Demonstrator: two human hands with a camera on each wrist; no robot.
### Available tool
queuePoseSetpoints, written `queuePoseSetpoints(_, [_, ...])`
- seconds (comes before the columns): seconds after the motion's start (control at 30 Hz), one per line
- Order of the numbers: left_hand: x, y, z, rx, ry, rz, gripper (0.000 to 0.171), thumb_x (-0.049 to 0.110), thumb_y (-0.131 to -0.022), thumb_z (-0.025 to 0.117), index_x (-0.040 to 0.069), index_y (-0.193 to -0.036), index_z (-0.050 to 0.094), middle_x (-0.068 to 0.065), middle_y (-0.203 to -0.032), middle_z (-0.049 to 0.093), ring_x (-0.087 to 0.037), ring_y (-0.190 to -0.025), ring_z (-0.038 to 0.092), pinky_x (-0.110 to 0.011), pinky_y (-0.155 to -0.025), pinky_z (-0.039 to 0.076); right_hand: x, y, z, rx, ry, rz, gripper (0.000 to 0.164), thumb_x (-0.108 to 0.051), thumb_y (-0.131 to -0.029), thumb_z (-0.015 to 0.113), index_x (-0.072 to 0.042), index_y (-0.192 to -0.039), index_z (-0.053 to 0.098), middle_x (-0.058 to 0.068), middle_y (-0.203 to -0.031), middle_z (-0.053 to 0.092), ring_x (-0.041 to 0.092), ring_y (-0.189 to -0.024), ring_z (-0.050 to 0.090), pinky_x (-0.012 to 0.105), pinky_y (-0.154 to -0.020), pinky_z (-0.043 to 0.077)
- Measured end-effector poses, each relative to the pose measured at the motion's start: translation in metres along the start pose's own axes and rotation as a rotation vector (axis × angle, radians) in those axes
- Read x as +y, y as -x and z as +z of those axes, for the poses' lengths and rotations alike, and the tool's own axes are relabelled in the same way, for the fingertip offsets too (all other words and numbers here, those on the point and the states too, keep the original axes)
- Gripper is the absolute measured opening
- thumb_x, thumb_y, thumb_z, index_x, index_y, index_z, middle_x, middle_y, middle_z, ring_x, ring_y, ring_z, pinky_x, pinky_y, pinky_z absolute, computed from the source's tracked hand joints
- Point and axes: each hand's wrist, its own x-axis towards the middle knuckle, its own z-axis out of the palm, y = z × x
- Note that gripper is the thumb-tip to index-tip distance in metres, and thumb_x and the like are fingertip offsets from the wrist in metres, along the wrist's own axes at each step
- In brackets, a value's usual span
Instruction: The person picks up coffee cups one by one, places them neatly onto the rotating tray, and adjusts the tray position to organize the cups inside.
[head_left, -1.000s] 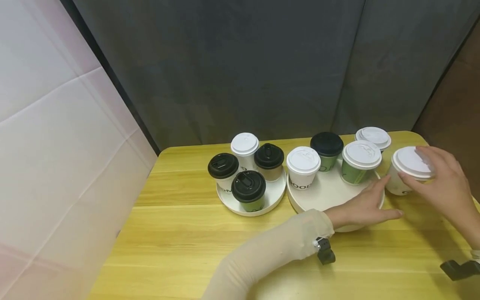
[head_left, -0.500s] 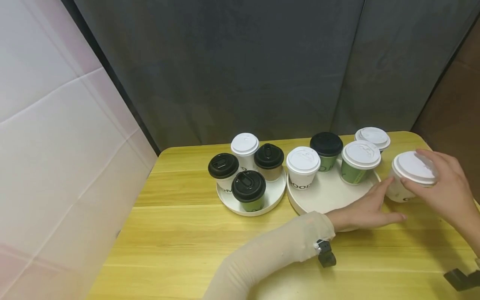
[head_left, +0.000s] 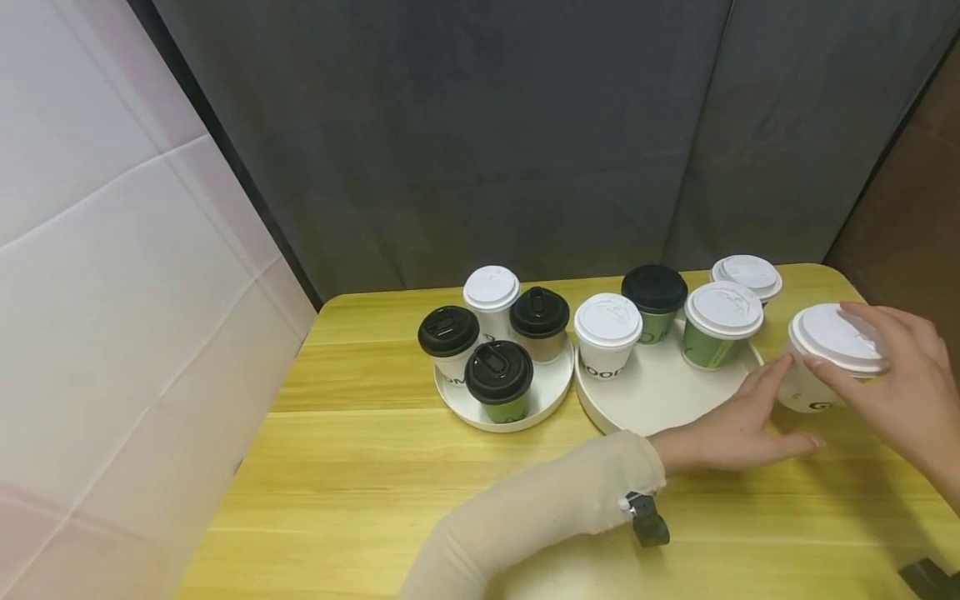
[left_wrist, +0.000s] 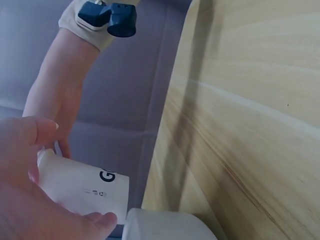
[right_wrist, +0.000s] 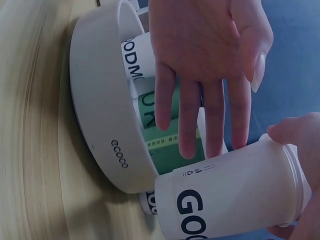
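Observation:
My right hand (head_left: 896, 379) grips a white paper cup (head_left: 810, 387) from above, thumb and fingers around the edge of its white lid (head_left: 836, 333). The cup is upright, just right of the larger round tray (head_left: 626, 408), its base near rim height in the right wrist view. My left hand (right_wrist: 202, 60) reaches across the tray's front with its fingers straight, fingertips right at the cup's side and nothing held. On that tray stand a white cup (head_left: 606, 342), a green cup with a white lid (head_left: 712, 342) and a green cup with a black lid (head_left: 655, 312).
Left of the larger tray, a smaller round plate (head_left: 551, 387) carries several lidded cups, including a black-lidded green one (head_left: 498, 383). Another white-lidded cup (head_left: 746, 275) stands behind at the right. A dark curtain (head_left: 450, 150) borders the wooden table (head_left: 360, 483) at the back.
The right hand has brought the white cup a little toward me and to the right. My left hand has shifted slightly the same way, its fingers still extended.

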Motion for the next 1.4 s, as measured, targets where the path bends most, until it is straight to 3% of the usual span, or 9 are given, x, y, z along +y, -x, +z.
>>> queuePoseSetpoints(0.23, [0.006,0.014,-0.006,-0.008,-0.028,0.021,0.098,0.044,-0.094,0.06,0.027,-0.158,-0.012,0.01,-0.167,-0.006,-0.001,-0.152,0.009,-0.014,-0.116,0.026,-0.012,0.004,-0.003,0.03,-0.025,-0.019,0.067,-0.013,-0.081,0.076,-0.002,-0.142,0.049,0.031,-0.148,0.037,0.049,-0.136,0.029,0.056,-0.111,0.02])
queuePoseSetpoints(0.43, [0.01,0.028,-0.01,-0.008,-0.023,0.032,0.097,0.044,-0.094,0.06,0.025,-0.158,-0.011,0.009,-0.167,-0.007,-0.001,-0.152,0.006,-0.014,-0.117,0.025,-0.024,0.01,-0.006,0.031,-0.015,0.0,0.068,-0.014,-0.081,0.076,-0.008,-0.143,0.049,0.026,-0.149,0.038,0.041,-0.137,0.03,0.035,-0.113,0.02])
queuePoseSetpoints(0.63, [0.009,0.045,-0.014,-0.009,-0.054,0.044,0.098,0.045,-0.095,0.059,0.022,-0.159,-0.011,0.007,-0.167,-0.008,-0.002,-0.153,0.003,-0.015,-0.118,0.023,-0.036,0.017,-0.006,0.007,-0.036,-0.009,0.069,-0.014,-0.08,0.079,-0.012,-0.142,0.051,0.022,-0.151,0.039,0.038,-0.137,0.031,0.006,-0.097,0.015])
queuePoseSetpoints(0.73, [0.008,0.053,-0.016,-0.005,-0.053,0.052,0.098,0.045,-0.095,0.059,0.022,-0.158,-0.012,0.006,-0.167,-0.009,-0.004,-0.154,0.003,-0.016,-0.119,0.024,-0.041,0.019,-0.002,0.02,-0.055,-0.044,0.068,-0.01,-0.077,0.08,-0.011,-0.14,0.054,0.019,-0.15,0.04,0.023,-0.138,0.032,0.005,-0.096,0.015])
queuePoseSetpoints(0.93, [0.005,0.071,-0.019,0.02,-0.071,0.054,0.099,0.046,-0.095,0.059,0.02,-0.158,-0.012,0.002,-0.168,-0.009,-0.009,-0.154,0.006,-0.02,-0.12,0.025,-0.052,0.024,0.005,0.03,-0.095,-0.096,0.067,-0.008,-0.074,0.082,-0.011,-0.136,0.058,-0.009,-0.141,0.045,-0.018,-0.121,0.026,0.005,-0.092,0.018])
queuePoseSetpoints(1.0, [0.004,0.077,-0.02,0.019,-0.069,0.047,0.098,0.047,-0.095,0.058,0.019,-0.158,-0.012,0.002,-0.168,-0.009,-0.01,-0.155,0.008,-0.022,-0.12,0.026,-0.056,0.026,0.008,0.023,-0.107,-0.108,0.066,-0.006,-0.073,0.082,-0.011,-0.135,0.058,-0.01,-0.139,0.045,-0.017,-0.121,0.027,0.005,-0.092,0.019])
queuePoseSetpoints(1.17, [0.001,0.089,-0.023,0.024,-0.061,0.042,0.096,0.046,-0.096,0.057,0.018,-0.159,-0.01,0.0,-0.168,-0.009,-0.013,-0.155,0.01,-0.024,-0.12,0.027,-0.063,0.03,0.015,0.001,-0.113,-0.11,0.066,-0.007,-0.074,0.082,-0.013,-0.135,0.058,0.008,-0.14,0.045,-0.007,-0.126,0.03,0.006,-0.092,0.018])
queuePoseSetpoints(1.27, [-0.003,0.094,-0.023,0.032,-0.056,0.042,0.095,0.046,-0.096,0.057,0.017,-0.159,-0.009,-0.001,-0.168,-0.008,-0.014,-0.155,0.009,-0.025,-0.121,0.026,-0.066,0.032,0.019,-0.017,-0.125,-0.117,0.067,-0.007,-0.075,0.082,-0.013,-0.137,0.057,0.014,-0.143,0.045,0.015,-0.133,0.033,0.007,-0.096,0.017])
queuePoseSetpoints(1.4, [-0.008,0.1,-0.024,0.044,-0.046,0.032,0.095,0.046,-0.096,0.057,0.016,-0.159,-0.008,-0.001,-0.168,-0.007,-0.014,-0.156,0.007,-0.026,-0.122,0.025,-0.071,0.035,0.027,-0.028,-0.151,-0.148,0.069,-0.004,-0.075,0.082,-0.012,-0.138,0.056,0.017,-0.142,0.045,0.027,-0.132,0.032,0.006,-0.098,0.017])
